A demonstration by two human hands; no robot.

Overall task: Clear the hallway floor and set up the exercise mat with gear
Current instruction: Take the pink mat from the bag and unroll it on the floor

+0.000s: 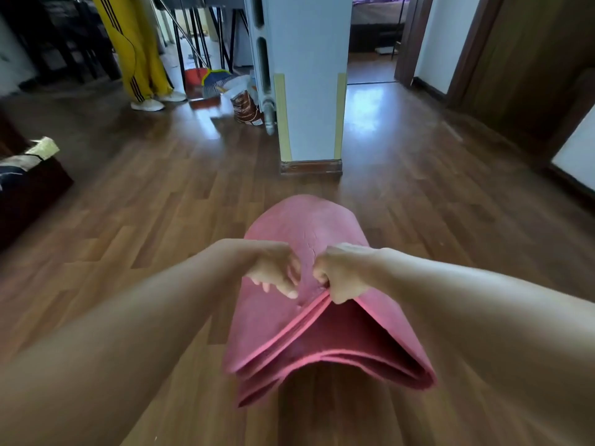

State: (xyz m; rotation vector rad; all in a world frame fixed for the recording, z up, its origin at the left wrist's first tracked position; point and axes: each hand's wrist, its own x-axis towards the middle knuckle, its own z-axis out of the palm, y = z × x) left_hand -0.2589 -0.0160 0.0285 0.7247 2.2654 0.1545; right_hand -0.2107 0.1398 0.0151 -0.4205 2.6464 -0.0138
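Observation:
A pink exercise mat (283,329), loosely rolled, hangs in front of me above the wooden floor (145,220), its open end facing me with several layers showing. My right hand (344,273) grips the mat's top edge, pinching the layers together. My left hand (277,268) is curled on the mat's upper surface just left of the right hand; its fingers bend down against the mat, and whether they pinch it is unclear.
A white wall end (310,91) with a dark baseboard stands straight ahead. A person in yellow trousers (138,53) stands at the back left beside a broom (212,82), a red dustpan and a bag (246,107). A dark sofa edge (29,188) sits at left. A doorway (373,37) opens at right.

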